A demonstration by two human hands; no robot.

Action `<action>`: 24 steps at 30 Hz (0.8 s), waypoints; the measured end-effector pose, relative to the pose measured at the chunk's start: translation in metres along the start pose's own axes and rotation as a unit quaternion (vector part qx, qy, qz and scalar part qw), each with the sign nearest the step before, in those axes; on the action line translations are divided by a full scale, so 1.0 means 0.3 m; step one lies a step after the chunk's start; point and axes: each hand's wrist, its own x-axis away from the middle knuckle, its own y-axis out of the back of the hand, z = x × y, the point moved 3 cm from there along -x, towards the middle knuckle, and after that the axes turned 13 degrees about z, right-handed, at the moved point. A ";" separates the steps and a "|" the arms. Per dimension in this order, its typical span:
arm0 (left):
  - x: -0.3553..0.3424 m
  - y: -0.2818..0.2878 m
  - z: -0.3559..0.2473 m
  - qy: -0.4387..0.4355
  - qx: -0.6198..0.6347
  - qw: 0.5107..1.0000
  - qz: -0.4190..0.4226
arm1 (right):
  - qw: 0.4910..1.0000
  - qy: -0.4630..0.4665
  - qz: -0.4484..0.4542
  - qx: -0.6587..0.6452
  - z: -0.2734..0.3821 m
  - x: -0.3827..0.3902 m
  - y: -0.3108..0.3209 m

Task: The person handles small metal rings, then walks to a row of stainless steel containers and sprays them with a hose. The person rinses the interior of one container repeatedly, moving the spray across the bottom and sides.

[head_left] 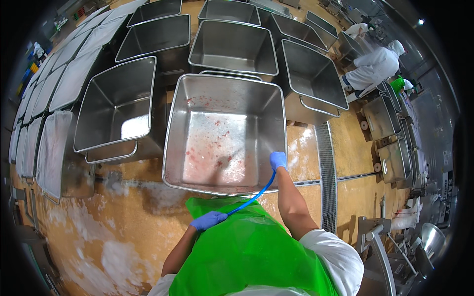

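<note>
Step in hand, as judged: rinsing out the large stainless steel bin [224,133], which stands tilted toward the person at twelve o'clock from the green apron [247,246]; pink scraps and a wet sheen cover its floor. The right hand [278,160], blue-gloved, is closed around the end of the blue hose [252,197] at the bin's near right corner, aimed inward. The left hand [208,220], also gloved, grips the same hose lower down, against the apron. The hands are apart, joined only by the hose. Next move, by judgement, calls for sweeping the stream across the remaining residue toward the low edge. Clean empty bins [116,111] stand at ten to two o'clock. Foam [113,256] lies on the floor at eight o'clock. No labels legible; coloured crates [30,66] at ten o'clock.
</note>
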 end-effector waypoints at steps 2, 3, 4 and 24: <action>0.004 -0.005 -0.014 0.005 -0.002 1.000 0.008 | 0.996 0.027 -0.045 0.065 -0.011 -0.002 -0.033; 0.006 -0.007 -0.023 0.008 -0.003 1.000 0.012 | 0.992 0.041 -0.068 0.098 -0.017 -0.007 -0.046; 0.008 -0.006 -0.031 0.007 -0.009 1.000 0.013 | 0.993 0.040 -0.055 0.100 -0.021 -0.012 -0.055; 0.006 -0.008 -0.035 0.000 -0.005 1.000 0.018 | 0.951 0.220 -0.138 0.167 0.115 -0.020 0.059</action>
